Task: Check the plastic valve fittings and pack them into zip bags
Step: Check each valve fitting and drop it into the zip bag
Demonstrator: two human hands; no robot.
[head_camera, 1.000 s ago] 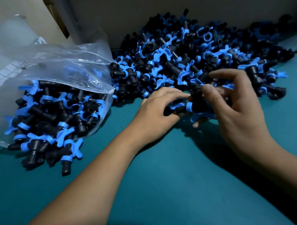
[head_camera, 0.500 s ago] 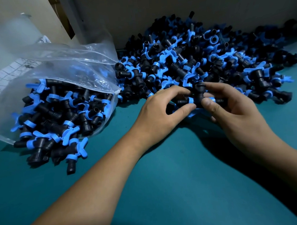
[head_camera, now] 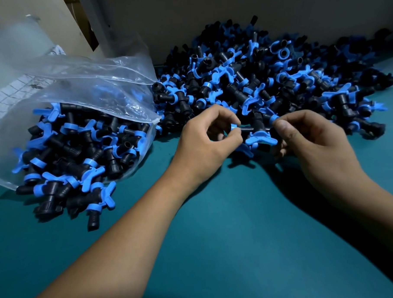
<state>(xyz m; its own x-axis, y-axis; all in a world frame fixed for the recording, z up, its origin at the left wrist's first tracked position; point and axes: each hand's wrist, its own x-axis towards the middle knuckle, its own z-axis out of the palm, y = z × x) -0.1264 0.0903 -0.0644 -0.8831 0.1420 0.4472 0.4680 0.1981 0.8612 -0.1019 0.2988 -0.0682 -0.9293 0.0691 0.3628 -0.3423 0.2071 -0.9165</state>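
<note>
The right forearm (head_camera: 380,210) ran out of frame at the right edge, and the left forearm (head_camera: 119,249) was cut off at the bottom edge. The left hand (head_camera: 204,144) covered one end of the held valve fitting (head_camera: 255,132); the right hand (head_camera: 315,148) covered the other, and its lower fingers were lost in shadow. The far part of the loose pile of fittings (head_camera: 278,77) sank into darkness near the wall, where single pieces could not be told apart. The zip bag (head_camera: 82,90) was cut off at the left edge, its film blurring the fittings inside. A gridded sheet (head_camera: 6,94) behind it was mostly hidden.
</note>
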